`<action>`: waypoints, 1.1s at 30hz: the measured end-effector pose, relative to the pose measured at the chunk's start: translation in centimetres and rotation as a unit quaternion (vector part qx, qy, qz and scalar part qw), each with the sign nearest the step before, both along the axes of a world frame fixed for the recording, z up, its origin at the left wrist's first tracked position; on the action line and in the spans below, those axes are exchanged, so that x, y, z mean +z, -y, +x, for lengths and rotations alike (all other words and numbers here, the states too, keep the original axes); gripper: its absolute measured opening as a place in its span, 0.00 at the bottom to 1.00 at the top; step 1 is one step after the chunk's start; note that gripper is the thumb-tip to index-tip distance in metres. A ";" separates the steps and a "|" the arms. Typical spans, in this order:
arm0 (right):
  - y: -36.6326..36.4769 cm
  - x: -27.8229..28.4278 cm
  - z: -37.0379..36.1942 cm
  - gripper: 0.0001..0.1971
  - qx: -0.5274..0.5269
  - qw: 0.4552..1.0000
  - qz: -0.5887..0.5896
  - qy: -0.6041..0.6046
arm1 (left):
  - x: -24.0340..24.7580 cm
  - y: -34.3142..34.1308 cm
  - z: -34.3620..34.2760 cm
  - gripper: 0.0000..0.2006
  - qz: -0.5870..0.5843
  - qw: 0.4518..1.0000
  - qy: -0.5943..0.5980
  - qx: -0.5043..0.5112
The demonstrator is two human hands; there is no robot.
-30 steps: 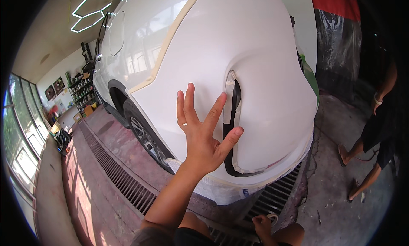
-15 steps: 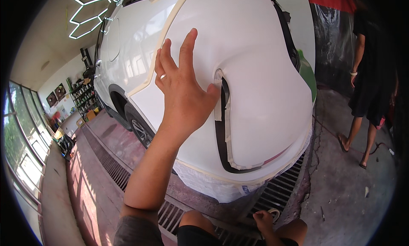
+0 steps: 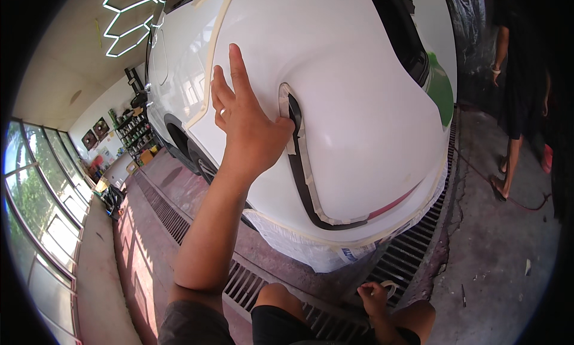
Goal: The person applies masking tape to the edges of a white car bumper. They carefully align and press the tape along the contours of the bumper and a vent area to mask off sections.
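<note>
White bumper (image 3: 365, 142), floor grate (image 3: 417, 240) below, co-worker (image 3: 519, 88) beyond; left hand (image 3: 251, 130) spread, right hand (image 3: 373, 297) can't tell.

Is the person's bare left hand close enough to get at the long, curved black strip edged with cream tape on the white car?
Probably yes: the left hand has its thumb right at the black strip, and I see nothing between them.

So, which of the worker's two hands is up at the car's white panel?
The left hand, its thumb at the tape edging the dark slot; the right hand is low down, beside a knee.
</note>
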State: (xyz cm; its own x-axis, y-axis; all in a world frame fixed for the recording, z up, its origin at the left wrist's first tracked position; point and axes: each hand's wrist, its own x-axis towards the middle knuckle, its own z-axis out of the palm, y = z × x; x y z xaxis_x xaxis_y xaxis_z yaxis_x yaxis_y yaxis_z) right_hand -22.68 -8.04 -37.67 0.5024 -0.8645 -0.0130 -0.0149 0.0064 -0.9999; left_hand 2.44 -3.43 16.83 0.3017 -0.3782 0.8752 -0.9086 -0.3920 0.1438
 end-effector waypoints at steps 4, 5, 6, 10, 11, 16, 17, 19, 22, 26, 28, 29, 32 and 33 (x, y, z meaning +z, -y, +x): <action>0.1 1.4 -0.4 0.09 -0.018 1.000 0.009 0.020 | -2.8 -1.1 0.3 0.68 -0.026 0.999 -0.046 -0.013; 0.1 1.5 -0.5 0.09 -0.020 1.000 0.004 0.015 | -3.4 -1.2 0.2 0.68 -0.025 0.998 -0.061 -0.013; 0.2 1.7 -0.8 0.09 -0.021 1.000 -0.003 0.008 | -4.3 -1.3 0.2 0.68 -0.016 0.998 -0.064 -0.013; 0.2 1.6 -1.3 0.09 -0.015 1.000 0.017 -0.011 | -6.6 -2.1 0.9 0.69 -0.028 0.993 -0.101 -0.061; 0.3 1.2 -1.3 0.09 -0.017 1.000 0.007 -0.014 | -6.7 -2.3 0.4 0.67 -0.032 0.993 -0.095 -0.069; 0.2 1.3 -2.2 0.08 -0.030 0.999 0.013 -0.037 | -9.4 -5.0 -0.9 0.51 0.002 0.995 -0.007 -0.096; 0.2 1.0 -2.3 0.09 -0.035 0.998 0.002 -0.044 | -10.1 -5.0 -0.6 0.47 -0.009 0.995 0.027 -0.100; -0.4 0.9 -2.2 0.09 -0.035 0.997 -0.010 -0.064 | -12.2 -4.8 0.8 0.40 -0.030 0.990 0.092 -0.103; -0.9 1.2 -1.9 0.10 -0.027 0.994 -0.010 -0.105 | -14.5 -3.5 1.6 0.38 0.021 0.991 0.114 -0.059; -0.7 -0.4 -2.4 0.15 -0.019 0.990 -0.042 -0.133 | -16.1 -2.3 2.2 0.39 0.006 0.988 0.142 -0.058; -0.9 -1.0 -3.6 0.22 -0.036 0.983 -0.082 -0.162 | -16.1 -1.6 2.6 0.40 -0.039 0.981 0.154 -0.115; -1.1 -0.1 -3.5 0.26 -0.044 0.975 -0.103 -0.194 | -16.0 -1.4 2.7 0.40 -0.063 0.980 0.135 -0.136; -1.5 1.4 -3.2 0.39 -0.039 0.970 -0.039 -0.237 | -15.1 -1.4 1.7 0.42 -0.073 0.984 0.095 -0.136; -1.4 1.0 -3.2 0.40 -0.030 0.963 -0.023 -0.268 | -15.2 -1.3 1.6 0.42 -0.040 0.987 0.104 -0.115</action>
